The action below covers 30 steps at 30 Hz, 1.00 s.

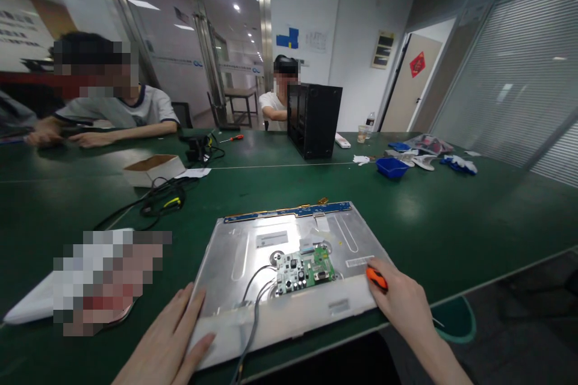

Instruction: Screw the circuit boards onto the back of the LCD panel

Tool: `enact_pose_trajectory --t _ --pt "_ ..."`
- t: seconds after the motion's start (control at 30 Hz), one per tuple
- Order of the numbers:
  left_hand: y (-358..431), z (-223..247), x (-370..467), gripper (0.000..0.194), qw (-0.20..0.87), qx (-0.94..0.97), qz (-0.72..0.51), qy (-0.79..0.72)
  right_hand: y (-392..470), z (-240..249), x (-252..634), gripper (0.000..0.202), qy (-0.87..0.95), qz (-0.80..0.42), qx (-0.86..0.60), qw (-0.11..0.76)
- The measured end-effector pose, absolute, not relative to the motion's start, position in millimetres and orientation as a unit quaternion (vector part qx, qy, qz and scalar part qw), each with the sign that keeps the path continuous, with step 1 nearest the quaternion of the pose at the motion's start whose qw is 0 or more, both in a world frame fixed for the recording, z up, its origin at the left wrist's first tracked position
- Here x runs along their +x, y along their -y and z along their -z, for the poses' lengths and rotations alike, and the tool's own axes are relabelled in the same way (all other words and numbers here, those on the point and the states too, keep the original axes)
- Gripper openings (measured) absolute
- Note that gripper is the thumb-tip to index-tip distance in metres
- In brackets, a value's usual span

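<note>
A bare display panel (235, 246) lies on the table in front of me with its silvery metal back up. A green circuit board (304, 269) sits on its middle, and dark cables (256, 319) run from the board over the near edge. A whitish strip covers the panel's near side, and a blue board strip (289, 212) lines the far edge. My left hand (169, 337) rests at the near left corner, fingers extended. At the right edge, my right hand (401, 298) grips an orange-and-black screwdriver (377, 278); its thin shaft shows beyond the wrist.
Black cables (165, 198) and an open box (153, 169) lie left. A black computer case (315, 121) stands across the table before a seated person; another person sits far left. A blue tray (391, 168) and gloves lie right. A green bin (456, 319) stands below the table edge.
</note>
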<state>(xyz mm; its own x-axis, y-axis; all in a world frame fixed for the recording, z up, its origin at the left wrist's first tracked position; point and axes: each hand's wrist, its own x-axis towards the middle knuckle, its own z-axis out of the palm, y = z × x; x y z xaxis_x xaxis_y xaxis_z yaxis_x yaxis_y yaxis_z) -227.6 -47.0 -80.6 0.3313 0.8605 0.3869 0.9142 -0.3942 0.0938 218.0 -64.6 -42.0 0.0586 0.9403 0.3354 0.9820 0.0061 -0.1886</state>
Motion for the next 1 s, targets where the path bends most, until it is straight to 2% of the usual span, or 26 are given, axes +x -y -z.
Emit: enact_pose_trajectory --t 0.27,0.43,0.63,0.7,0.83,1.0 --pt "40 59 -200 0.062 0.051 -0.825 0.197 0.527 41 16 191 0.024 0.667 -0.003 -0.711 0.222" --pt "29 51 -162 0.067 0.041 -0.852 0.180 0.489 10 9 187 0.028 0.631 0.010 -0.749 0.202" --pt "11 54 -107 0.067 0.032 -0.874 0.160 0.458 -7 14 223 0.034 0.618 0.027 -0.765 0.180" --pt "10 48 -89 0.067 0.018 -0.877 0.155 0.455 -10 16 238 0.030 0.627 0.027 -0.760 0.167" --pt "11 31 -57 0.071 -0.016 -0.881 0.069 0.469 -16 16 270 0.023 0.637 0.029 -0.757 0.140" --pt "13 15 -29 0.071 -0.050 -0.881 0.054 0.468 -23 16 301 0.022 0.622 0.039 -0.775 0.104"
